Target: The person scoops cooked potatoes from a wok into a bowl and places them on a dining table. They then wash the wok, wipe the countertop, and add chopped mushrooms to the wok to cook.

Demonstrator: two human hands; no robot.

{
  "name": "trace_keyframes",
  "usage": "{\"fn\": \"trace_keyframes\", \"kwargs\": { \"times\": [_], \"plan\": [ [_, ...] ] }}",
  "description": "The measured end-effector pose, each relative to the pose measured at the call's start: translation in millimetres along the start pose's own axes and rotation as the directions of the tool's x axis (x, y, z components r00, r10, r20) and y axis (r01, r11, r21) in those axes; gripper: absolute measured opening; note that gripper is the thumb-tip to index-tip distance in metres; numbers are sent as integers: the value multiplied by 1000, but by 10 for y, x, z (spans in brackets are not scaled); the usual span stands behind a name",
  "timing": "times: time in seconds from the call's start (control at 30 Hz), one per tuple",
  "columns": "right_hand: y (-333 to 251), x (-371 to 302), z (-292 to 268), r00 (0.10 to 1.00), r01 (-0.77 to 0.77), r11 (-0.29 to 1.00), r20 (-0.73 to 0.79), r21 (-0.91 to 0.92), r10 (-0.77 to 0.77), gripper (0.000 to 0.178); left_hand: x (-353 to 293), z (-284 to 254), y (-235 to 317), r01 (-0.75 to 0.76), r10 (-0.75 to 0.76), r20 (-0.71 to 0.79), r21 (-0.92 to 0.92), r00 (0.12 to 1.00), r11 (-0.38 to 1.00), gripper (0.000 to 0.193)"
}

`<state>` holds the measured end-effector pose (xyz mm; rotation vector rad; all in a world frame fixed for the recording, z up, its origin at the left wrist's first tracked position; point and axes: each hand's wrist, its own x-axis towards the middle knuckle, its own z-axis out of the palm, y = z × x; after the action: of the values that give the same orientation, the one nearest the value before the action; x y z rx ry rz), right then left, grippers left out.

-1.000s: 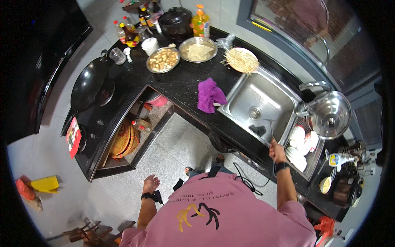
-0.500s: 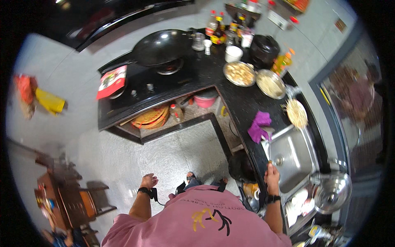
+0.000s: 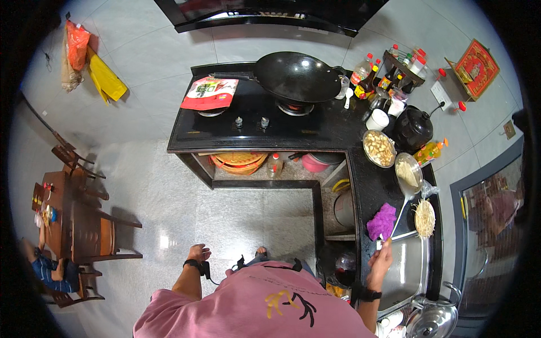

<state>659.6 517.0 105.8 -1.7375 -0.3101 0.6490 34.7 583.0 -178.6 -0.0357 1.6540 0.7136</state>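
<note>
Kitchen: grey tiled floor [image 3: 242, 219], pale walls, a range hood [image 3: 270, 17] overhead; a wooden chair [image 3: 101, 236] at the far left.
Countertop: a black L-shaped countertop [image 3: 366, 188] with a gas cooktop [image 3: 225, 138] set into its far leg.
Sink: a steel sink [image 3: 408, 270] in the right leg, just beside the person's right hand.
Wok: a large black wok [image 3: 293, 76] on the right burner, well apart from both hands.
Bowls: one steel bowl of chopped pieces [image 3: 385, 165]; beside it, another of pale food [image 3: 417, 169]; nearer the sink, a heap of pale thin strands [image 3: 424, 218].
Cloth: a crumpled purple cloth [image 3: 382, 221] on the counter, just beyond the right hand.
Left hand: the left hand [image 3: 199, 253] is out over the floor, fingers loosely parted, holding nothing.
Right hand: the right hand [image 3: 380, 260] is closed round the near end of a long handle.
Utensil: a long-handled metal cooking utensil [image 3: 399, 217], reaching from the right hand past the cloth; its head overlaps the pale-food bowl in view, contact unclear; ladle or turner, I cannot tell.
Handling: held this far back, it probably swings easily; a firm grip and a steady wrist should suit, the head lifted clear of bowl rims and strands.
</note>
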Motion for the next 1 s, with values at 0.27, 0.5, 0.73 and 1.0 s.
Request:
{"fn": "trace_keyframes", "kwargs": {
  "times": [0.27, 0.5, 0.73, 1.0],
  "plan": [
    [-1624, 426, 1375, 811, 357, 893, 384, 273, -441, 41, 76, -355, 188, -80, 76, -91, -45, 993, 996, 35],
    [-2578, 1815, 2494, 675, 514, 852, 661, -102, -327, 41, -339, 124, 361, -214, 232, -130, 138, 964, 967, 39],
    [-2892, 2747, 3731, 405, 694, 673, 912, -258, -68, 34, -1531, 1906, 1121, -684, 690, 186, 453, 700, 572, 28],
    [-3106, 2981, 4353, 141, 942, 296, 987, -157, 74, 35, -3280, 3137, 1856, -929, 943, 111, -171, 314, 330, 22]
  ]
}}
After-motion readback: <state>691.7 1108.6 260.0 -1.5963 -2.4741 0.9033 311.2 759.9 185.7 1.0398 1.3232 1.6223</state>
